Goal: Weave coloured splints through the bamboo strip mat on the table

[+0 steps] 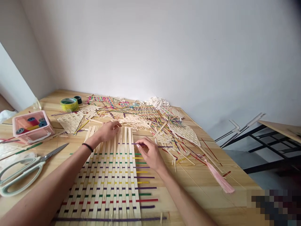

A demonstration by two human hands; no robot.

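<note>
A half-woven mat [113,185] of pale flat strips, crossed by purple, green, yellow and red strips, lies in front of me. My right hand [150,153] is at its upper right edge, thumb and forefinger pinching a purple strip [130,143] that passes partly among the upright pale strips. At the mat's far end is my left hand [109,130], its bent fingers closed at the upper ends of the pale strips [121,133]; its fingertips are partly hidden. The coloured strips' ends stick out past the mat's right edge. Clear tape crosses the near end.
Scissors [35,169] and a pink box of thread spools [33,125] lie left. Tape rolls [69,104] stand behind. Loose strips and woven pieces [145,111] cover the table's back. A woven fan [185,133] with a pink tassel [219,175] lies right.
</note>
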